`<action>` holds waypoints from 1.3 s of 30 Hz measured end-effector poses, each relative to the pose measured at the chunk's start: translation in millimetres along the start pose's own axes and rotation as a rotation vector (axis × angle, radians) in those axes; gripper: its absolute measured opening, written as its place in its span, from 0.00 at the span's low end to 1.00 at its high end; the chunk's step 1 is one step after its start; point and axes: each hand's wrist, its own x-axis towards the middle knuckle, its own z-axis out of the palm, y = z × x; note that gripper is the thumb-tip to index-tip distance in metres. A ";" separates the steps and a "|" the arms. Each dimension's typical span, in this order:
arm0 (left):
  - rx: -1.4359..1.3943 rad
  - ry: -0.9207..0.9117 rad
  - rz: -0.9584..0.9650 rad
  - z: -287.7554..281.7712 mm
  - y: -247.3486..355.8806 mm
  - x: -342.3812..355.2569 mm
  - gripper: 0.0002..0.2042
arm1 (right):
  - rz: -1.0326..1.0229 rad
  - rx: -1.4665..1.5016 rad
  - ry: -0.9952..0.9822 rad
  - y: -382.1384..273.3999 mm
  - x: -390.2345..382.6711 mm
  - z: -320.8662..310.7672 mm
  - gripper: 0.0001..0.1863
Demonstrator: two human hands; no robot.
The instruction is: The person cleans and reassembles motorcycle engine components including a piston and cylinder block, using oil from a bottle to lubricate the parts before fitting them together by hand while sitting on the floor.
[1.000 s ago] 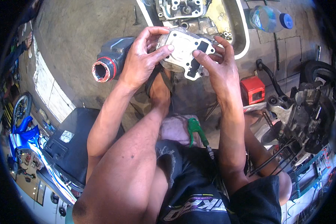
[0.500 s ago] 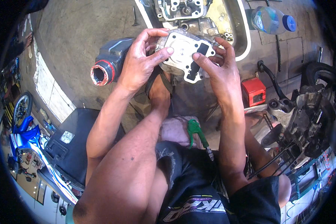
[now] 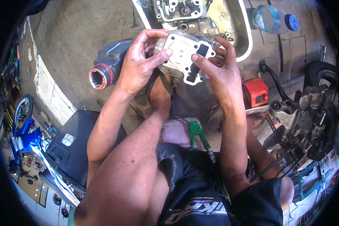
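Observation:
A metal engine cylinder block (image 3: 182,52) is held up between my two hands, its flat, bright top face turned toward me. A pale round disc fills its bore, and a dark slot runs beside it. My left hand (image 3: 138,62) grips the left side, the thumb on the face and the fingers curled round the edge. On the opposite side my right hand (image 3: 223,67) has its thumb near the dark slot, with fingers behind the rim. The block's underside is hidden. Just beyond it, a cylinder head (image 3: 182,11) rests in a pale tray (image 3: 248,41).
A dark plastic housing with a red-ringed mouth (image 3: 111,62) stands left of my hands. Rightward are a clear bottle (image 3: 271,19), a red box (image 3: 256,92) and a greasy engine (image 3: 309,113). A green air blow gun (image 3: 195,132) lies near my lap.
The cylinder block and my hands sit very slightly farther left in the picture. The tray and the dark housing show a similar small shift. Both hands keep the same hold.

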 end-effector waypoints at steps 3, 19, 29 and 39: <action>0.001 0.003 -0.006 -0.9 -1.0 0.4 0.19 | 0.008 -0.010 0.003 -0.8 -0.4 0.9 0.52; 0.021 -0.008 0.010 -4.8 -6.2 2.3 0.20 | 0.014 -0.038 -0.001 0.1 1.0 -1.5 0.51; 0.067 -0.050 0.030 -7.0 -5.3 0.9 0.21 | -0.082 -0.152 0.018 -2.4 0.1 -1.0 0.46; 0.611 -0.176 0.398 -5.2 -15.7 -6.2 0.47 | -0.676 -0.726 0.022 -31.6 -14.4 5.9 0.39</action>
